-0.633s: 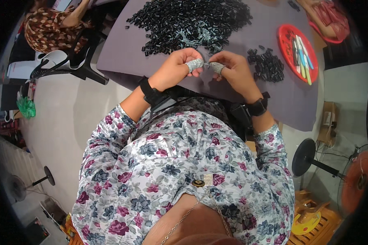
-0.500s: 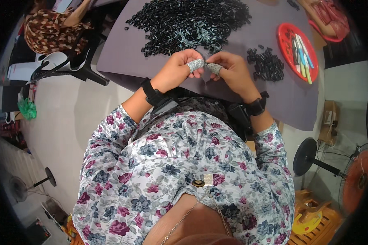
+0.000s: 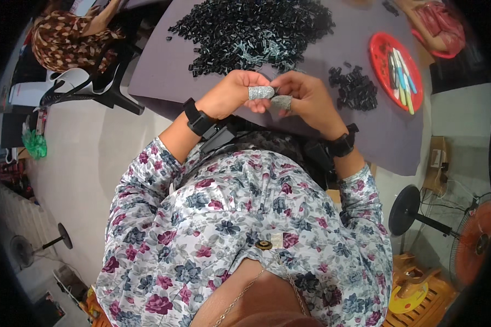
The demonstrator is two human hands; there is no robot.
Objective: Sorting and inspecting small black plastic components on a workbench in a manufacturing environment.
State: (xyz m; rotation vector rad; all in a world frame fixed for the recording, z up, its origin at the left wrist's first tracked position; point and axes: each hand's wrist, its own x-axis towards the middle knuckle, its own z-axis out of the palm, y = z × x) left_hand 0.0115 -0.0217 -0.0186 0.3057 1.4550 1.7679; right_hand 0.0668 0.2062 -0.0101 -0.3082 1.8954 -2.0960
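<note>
My left hand (image 3: 239, 94) and my right hand (image 3: 300, 98) meet at the table's near edge, fingertips pinched together. Grey speckled wraps cover both thumbs. Between the tips is a small dark piece (image 3: 276, 89), mostly hidden by the fingers, too small to make out fully. Just beyond my hands spreads a large heap of small black pieces (image 3: 245, 32), with grey-green slivers (image 3: 270, 50) lying on its near part. A smaller pile of black pieces (image 3: 357, 91) lies right of my right hand.
A red tray (image 3: 381, 52) at the right holds several knife-like tools with white, blue and green handles (image 3: 403, 76). The purple-grey table (image 3: 163, 71) carries it all. Two other people sit at far left and far right. A black chair (image 3: 114, 92) and a fan (image 3: 477, 240) stand nearby.
Both hands have shifted slightly toward me, and the left thumb now lies more level across the fingertips. The fingers stay pinched together.
</note>
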